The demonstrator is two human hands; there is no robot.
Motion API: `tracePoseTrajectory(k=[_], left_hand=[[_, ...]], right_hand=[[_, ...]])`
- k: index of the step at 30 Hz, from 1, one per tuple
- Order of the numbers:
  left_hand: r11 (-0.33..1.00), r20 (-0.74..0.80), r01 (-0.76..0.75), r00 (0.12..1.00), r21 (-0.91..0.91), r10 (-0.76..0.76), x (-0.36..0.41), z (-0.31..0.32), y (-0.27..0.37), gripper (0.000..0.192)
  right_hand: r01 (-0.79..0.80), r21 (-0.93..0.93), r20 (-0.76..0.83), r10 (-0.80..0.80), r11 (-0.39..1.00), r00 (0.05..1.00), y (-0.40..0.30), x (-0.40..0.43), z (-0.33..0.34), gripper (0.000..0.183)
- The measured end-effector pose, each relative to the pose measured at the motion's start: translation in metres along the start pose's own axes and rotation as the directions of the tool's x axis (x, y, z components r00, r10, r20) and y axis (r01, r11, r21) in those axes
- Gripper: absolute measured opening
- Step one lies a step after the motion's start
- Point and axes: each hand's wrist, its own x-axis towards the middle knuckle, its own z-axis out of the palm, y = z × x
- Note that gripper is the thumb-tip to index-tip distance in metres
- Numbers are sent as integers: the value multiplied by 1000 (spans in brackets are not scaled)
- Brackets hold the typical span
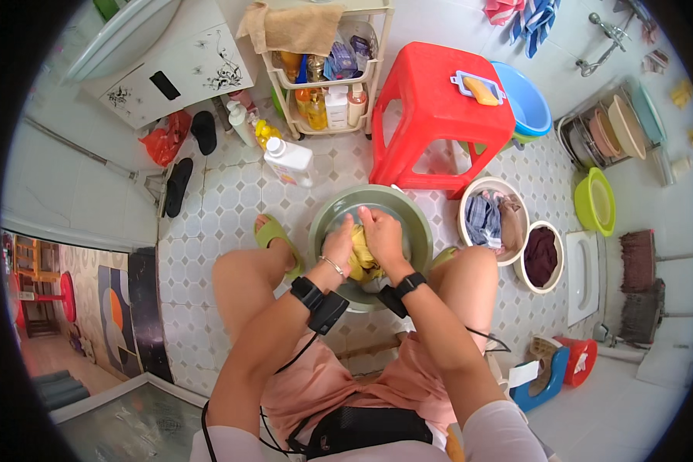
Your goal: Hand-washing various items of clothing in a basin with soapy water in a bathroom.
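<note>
Between my knees a green plastic basin stands on the tiled floor, with water and wet cloth in it. Over the basin, my left hand and my right hand grip a yellow cloth from both sides, thumbs up and close together. A pale cloth lies below it in the basin. On the red plastic stool a yellow bar of soap rests on a pale soap dish. The undersides of both hands' fingers are partly hidden.
A white bottle stands ahead on the left, near a shelf cart. Right of the green basin are a white basin of clothes and a smaller one holding dark cloth. Black slippers lie at the left. A squat toilet is far right.
</note>
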Motion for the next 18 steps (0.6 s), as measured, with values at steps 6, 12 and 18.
tracePoseTrajectory(k=[6, 12, 18], left_hand=[[718, 66, -330, 927, 613, 369, 16, -24, 39, 46], [195, 464, -476, 879, 857, 108, 7, -33, 60, 40], [736, 239, -432, 902, 521, 360, 21, -23, 21, 35]], right_hand=[[103, -48, 436, -72, 994, 897, -9, -9, -47, 36], [-285, 583, 363, 70, 761, 929, 17, 10, -70, 26], [-237, 662, 85, 242, 711, 966, 23, 5, -40, 18]])
